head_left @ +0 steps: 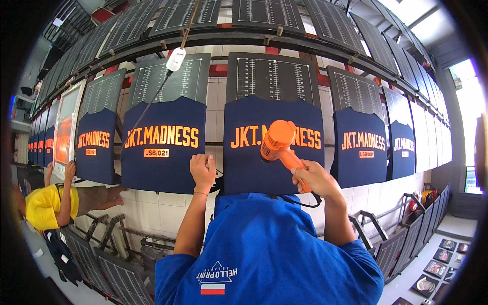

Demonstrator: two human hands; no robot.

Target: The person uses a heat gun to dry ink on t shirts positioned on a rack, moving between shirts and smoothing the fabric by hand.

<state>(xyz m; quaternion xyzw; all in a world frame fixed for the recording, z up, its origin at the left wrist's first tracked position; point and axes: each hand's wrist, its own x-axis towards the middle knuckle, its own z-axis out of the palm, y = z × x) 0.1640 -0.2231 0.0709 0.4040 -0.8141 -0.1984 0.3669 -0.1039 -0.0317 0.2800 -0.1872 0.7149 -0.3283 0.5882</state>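
Heat gun: the orange heat gun (280,138) is over the middle of the nearest navy shirt (254,173), covering part of its orange lettering; its dark nozzle seems to face down and leftward.
Right hand: the right hand (317,180) has its fingers wrapped around the handle.
Left hand: the left hand (203,172) is at the lower right corner of the neighbouring navy shirt (168,173), fingers loosely curled; whether they pinch anything, I cannot tell.
Shirt: it lies flat over a dark ruled pallet (273,76), whose upper part shows bare beyond the neckline.
Good heating: the step looks like warming the print; slow, even sweeps across every letter would probably serve best, since lingering could scorch ink or cloth.
Nozzle gap: a steady clearance seems wise; the present gap is hard to judge from above.
Cords: a black cord (316,203) loops below the gun near the shirt's hem and could drag on it; a white plug connector (176,59) hangs at upper left, its dark lead crossing above the neighbouring shirt.
Right neighbour: another printed shirt (362,168) lies on the next pallet.
Co-worker: a person in yellow (48,206) stands far left, hands at a framed screen (72,119).
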